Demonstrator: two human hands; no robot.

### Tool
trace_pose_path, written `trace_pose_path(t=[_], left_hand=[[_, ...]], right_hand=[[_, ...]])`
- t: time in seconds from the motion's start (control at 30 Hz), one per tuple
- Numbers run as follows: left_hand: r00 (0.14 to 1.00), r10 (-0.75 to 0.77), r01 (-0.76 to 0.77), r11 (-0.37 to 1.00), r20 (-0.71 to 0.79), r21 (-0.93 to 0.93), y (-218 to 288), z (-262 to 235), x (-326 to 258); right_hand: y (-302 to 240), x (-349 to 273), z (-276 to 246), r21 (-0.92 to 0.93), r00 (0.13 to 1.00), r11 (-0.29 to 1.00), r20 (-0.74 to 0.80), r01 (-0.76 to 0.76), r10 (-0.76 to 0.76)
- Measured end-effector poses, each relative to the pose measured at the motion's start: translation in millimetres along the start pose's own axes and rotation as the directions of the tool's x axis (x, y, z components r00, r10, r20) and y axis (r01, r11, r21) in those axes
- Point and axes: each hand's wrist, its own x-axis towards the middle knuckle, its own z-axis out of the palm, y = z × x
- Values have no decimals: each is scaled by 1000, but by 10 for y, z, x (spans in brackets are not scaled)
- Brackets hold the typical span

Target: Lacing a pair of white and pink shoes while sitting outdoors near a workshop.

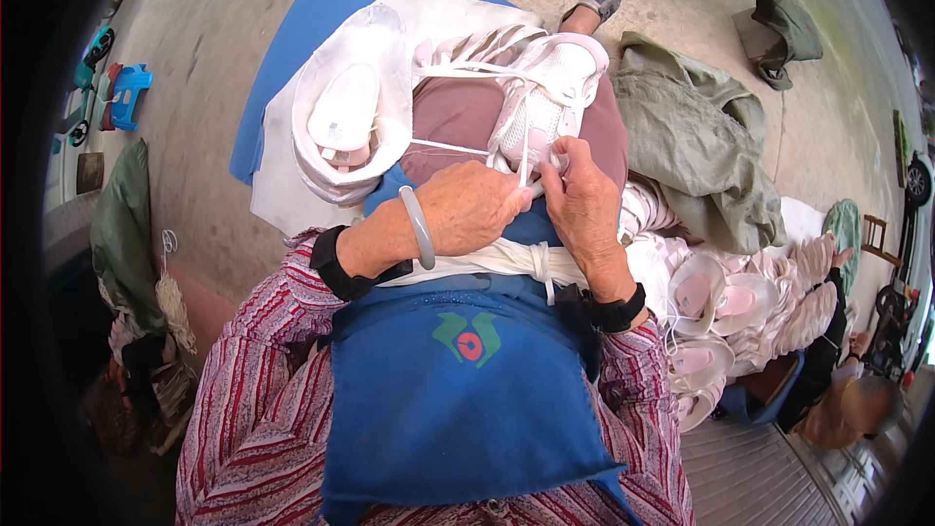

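On my lap lies a white-and-pink mesh shoe upper [548, 88], with white shoelace strung through its eyelets. At its near end, my left hand [466, 206] is closed in a pinch on the white shoelace [527, 148]. My right hand [581, 193], also closed, pinches the lace close beside it, thumb and forefinger against the upper's toe; the fingertips partly cover the exact grip. One lace length stretches left from the upper toward a stack of nested white uppers [310, 151]. Below my wrists, a bundle of white laces [516, 263] lies across my lap.
White sheeting and blue cloth [292, 49] lie under the left stack. At right are grey-green fabric [696, 136] and rows of uppers [706, 297]. Another person [828, 409] is at the lower right. A blue stool [130, 95] stands far left.
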Motion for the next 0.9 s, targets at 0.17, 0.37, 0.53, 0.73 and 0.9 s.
trace_pose_path(t=[0.17,0.37,0.53,0.73,0.9], left_hand=[[977,208,-213,963,-52,-163,363,-69,-308],[794,607,-571,740,-13,-356,1075,-67,-564],[537,843,-792,485,-45,-370,1721,221,-330],[667,684,-500,705,295,-503,1241,84,-230],[964,-171,256,809,205,-528,126,-343,-160]], right_hand=[[184,214,205,-42,995,995,-43,90,-92],[138,196,-98,565,944,768,289,-302,159],[-193,183,-119,747,849,405,478,-527,224],[-188,-48,-504,647,863,660,505,-381,3],[118,-70,-591,369,830,914,554,-172,-68]])
